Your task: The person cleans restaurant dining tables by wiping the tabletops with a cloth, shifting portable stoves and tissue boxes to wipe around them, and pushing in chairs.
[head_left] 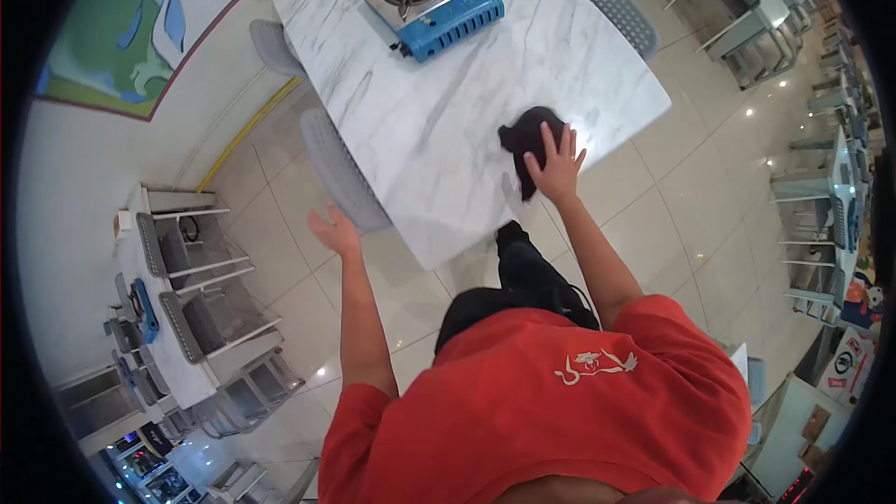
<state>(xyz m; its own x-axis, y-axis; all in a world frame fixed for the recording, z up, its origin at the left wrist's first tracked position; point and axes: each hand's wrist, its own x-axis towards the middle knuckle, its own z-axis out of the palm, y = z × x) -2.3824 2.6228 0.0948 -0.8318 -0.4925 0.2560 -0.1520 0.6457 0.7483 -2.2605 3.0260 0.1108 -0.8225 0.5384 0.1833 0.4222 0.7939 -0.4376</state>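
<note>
My right hand lies spread on a dark cloth, pressing it against the white marble-patterned table near its front right edge. One end of the cloth trails toward the edge closest to me. My left hand hangs in the air left of the table, beside a grey chair; its fingers are apart and nothing is in it. Farther back on the tabletop stands a blue portable gas stove with a black pan support, away from both hands.
Another grey chair stands at the table's right side, and a third chair at the far left. More tables with chairs line both sides of the tiled floor. A painted wall rises at the left.
</note>
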